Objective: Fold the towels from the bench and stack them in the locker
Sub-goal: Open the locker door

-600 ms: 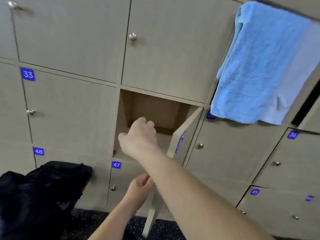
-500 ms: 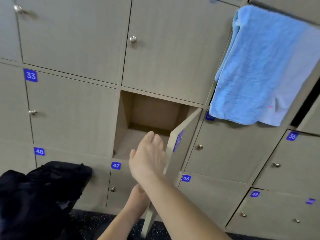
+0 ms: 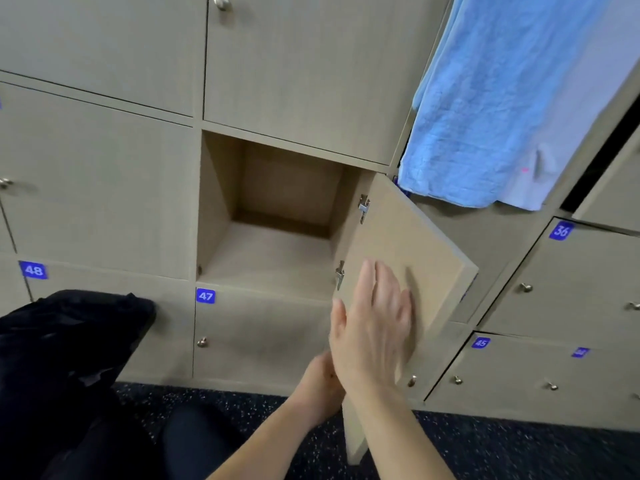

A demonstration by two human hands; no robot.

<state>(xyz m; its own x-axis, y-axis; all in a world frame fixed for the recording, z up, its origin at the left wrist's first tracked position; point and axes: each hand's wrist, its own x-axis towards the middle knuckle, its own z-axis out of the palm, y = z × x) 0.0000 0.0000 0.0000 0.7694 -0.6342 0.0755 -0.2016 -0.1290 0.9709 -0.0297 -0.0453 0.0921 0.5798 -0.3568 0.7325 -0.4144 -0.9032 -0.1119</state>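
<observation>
I am looking down through the head camera at the right hand (image 3: 374, 327), which is lying flat with its fingers straight and close together against the inner face of a pale beige wooden locker door (image 3: 415, 237) that is standing swung open. The left hand (image 3: 318, 386) is sitting just below and behind the right one, at the edge of a second narrow beige panel (image 3: 355, 438). Its fingers are hiding behind the right hand, so I cannot tell whether it is gripping anything. Just up and left of the hands, the square wooden locker compartment (image 3: 270, 244) is gaping open. A light blue terry towel (image 3: 502, 98) is hanging unfolded, well up and right of both hands. A black fabric bag (image 3: 69, 341) is slumping far left of the left hand.
</observation>
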